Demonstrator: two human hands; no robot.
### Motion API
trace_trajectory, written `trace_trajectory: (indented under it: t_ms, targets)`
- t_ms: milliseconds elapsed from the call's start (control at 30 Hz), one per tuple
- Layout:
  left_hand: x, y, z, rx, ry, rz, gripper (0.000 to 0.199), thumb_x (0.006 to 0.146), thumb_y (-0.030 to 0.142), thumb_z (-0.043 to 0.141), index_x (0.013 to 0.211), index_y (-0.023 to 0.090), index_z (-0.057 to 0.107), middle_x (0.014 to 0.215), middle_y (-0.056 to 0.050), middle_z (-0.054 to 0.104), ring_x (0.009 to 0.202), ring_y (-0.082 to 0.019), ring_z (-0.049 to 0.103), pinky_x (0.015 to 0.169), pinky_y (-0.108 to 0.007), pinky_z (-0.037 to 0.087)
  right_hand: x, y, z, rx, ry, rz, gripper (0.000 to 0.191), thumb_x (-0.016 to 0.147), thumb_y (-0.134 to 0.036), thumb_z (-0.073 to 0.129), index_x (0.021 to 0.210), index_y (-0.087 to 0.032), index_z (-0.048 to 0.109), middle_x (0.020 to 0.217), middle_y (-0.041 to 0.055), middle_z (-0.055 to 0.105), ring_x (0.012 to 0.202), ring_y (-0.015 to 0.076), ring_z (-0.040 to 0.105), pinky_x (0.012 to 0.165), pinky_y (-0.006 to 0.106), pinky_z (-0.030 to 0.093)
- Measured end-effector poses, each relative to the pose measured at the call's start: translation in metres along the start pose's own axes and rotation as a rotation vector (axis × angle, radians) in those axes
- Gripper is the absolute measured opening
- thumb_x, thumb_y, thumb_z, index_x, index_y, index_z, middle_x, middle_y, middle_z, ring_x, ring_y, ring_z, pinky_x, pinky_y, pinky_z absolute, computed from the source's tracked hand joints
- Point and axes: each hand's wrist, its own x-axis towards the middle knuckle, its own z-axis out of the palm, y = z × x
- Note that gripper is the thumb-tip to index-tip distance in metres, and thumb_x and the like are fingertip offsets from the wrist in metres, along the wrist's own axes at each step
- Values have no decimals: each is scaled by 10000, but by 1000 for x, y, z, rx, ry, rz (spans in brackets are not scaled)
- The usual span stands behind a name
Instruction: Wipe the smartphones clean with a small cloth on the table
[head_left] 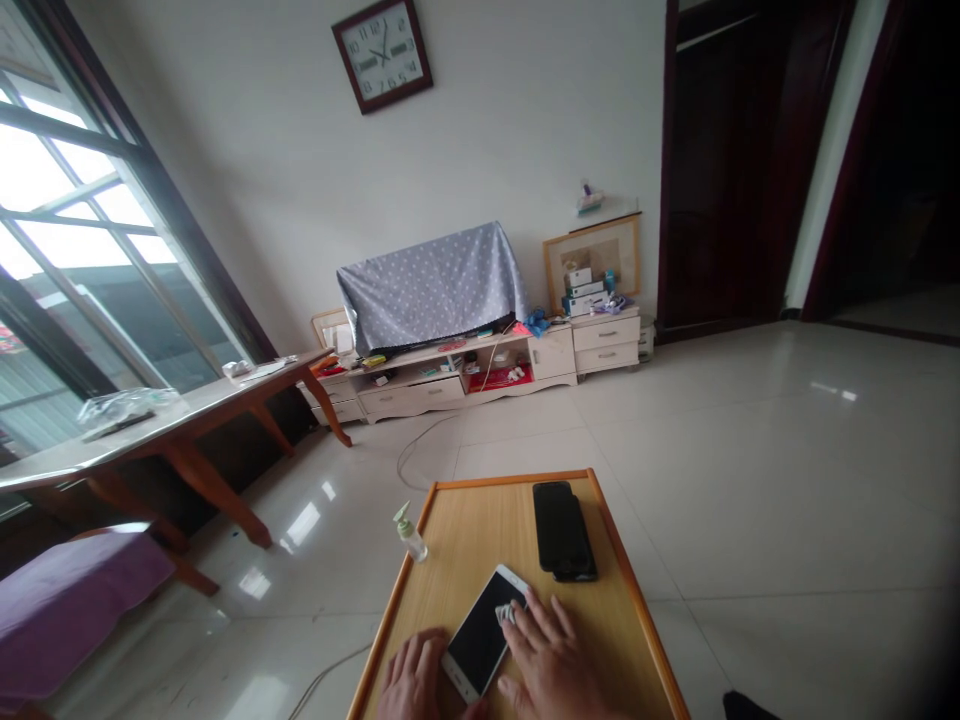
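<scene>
A white-framed smartphone (480, 632) with a dark screen lies face up and slanted on a small wooden table (469, 515). My left hand (414, 672) holds it by its lower left edge, fingers curled, with the thumb near its bottom end. Under the fingertips of my right hand (551, 655) a small grey-white cloth (505, 612) is pressed onto the upper right part of the screen. Farther back on the right, a black phone (561, 527) rests on another dark phone-like slab, mostly hidden. At the left edge stands a clear pump bottle (410, 536) with a green top.
A long table (202, 398) with plastic wrapping on it stands by the window. Near it is a purple-covered seat (82, 600). Against the far wall, a low white cabinet (405, 398) carries a cloth-draped flat object (435, 285). A cable (330, 675) runs over the tiled floor.
</scene>
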Motion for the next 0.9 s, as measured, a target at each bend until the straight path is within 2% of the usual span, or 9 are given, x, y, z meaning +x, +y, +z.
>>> trace_trajectory:
  t_ms: [100, 167, 300, 367, 500, 567, 733, 833, 900]
  targets:
    - [4, 4, -7, 26, 15, 15, 598, 658, 624, 799, 1098, 253, 638, 1087, -78, 740, 955, -269, 737, 788, -382, 628, -3, -9, 9, 31, -32, -176, 476, 975, -567, 560, 1365, -304, 634, 1395, 17, 630, 1291, 304, 599, 1065, 429, 482]
    - [5, 6, -8, 26, 11, 16, 584, 667, 617, 798, 1093, 251, 637, 1086, -82, 739, 956, -267, 738, 789, -380, 631, -2, -13, 10, 57, -71, -214, 394, 997, -522, 544, 1325, -338, 659, 1374, -18, 642, 1278, 290, 611, 1062, 422, 490]
    - [5, 7, -9, 27, -23, -6, 603, 664, 637, 799, 1099, 250, 640, 1112, -89, 732, 987, -274, 733, 809, -388, 631, 3, -6, -10, 111, -157, 21, 518, 1003, -580, 494, 1434, -308, 581, 1462, 24, 564, 1374, 348, 511, 1113, 519, 449]
    - [4, 6, -9, 23, -37, -9, 613, 664, 644, 797, 1107, 250, 642, 1126, -91, 730, 1003, -277, 730, 823, -392, 629, 4, -2, -19, 124, -166, 74, 569, 997, -582, 504, 1484, -289, 527, 1501, 50, 520, 1403, 354, 473, 1132, 532, 429]
    - [4, 5, -8, 17, -22, -7, 600, 684, 651, 777, 1107, 246, 647, 1106, -91, 735, 976, -272, 733, 810, -387, 628, 3, -9, -17, 158, -225, -130, 560, 981, -620, 528, 1440, -301, 574, 1460, 50, 560, 1366, 330, 521, 1108, 477, 463]
    - [4, 6, -8, 21, -15, -10, 583, 696, 643, 769, 1104, 244, 647, 1098, -90, 737, 968, -268, 733, 809, -385, 628, 4, -14, -14, 173, -251, -162, 509, 1000, -611, 498, 1398, -314, 613, 1424, 30, 596, 1358, 324, 531, 1102, 473, 467]
    - [4, 6, -7, 29, -45, -14, 612, 678, 649, 778, 1116, 243, 649, 1126, -99, 732, 1010, -286, 727, 841, -405, 621, 6, -9, -18, 144, -166, 87, 468, 1031, -521, 462, 1421, -301, 597, 1434, 36, 594, 1396, 342, 486, 1160, 530, 374]
    - [3, 1, -6, 23, -43, 5, 602, 681, 647, 778, 1112, 248, 652, 1122, -98, 736, 999, -283, 731, 829, -390, 621, 3, -9, -13, 88, -85, -43, 489, 1003, -577, 502, 1383, -296, 628, 1399, 41, 625, 1339, 325, 553, 1149, 489, 387]
    - [3, -5, -5, 16, -39, 29, 592, 691, 632, 780, 1125, 251, 649, 1122, -93, 739, 988, -273, 735, 817, -370, 622, 2, -11, -7, 51, -37, -197, 373, 1019, -519, 509, 1303, -341, 672, 1346, -12, 665, 1274, 274, 615, 1130, 428, 408]
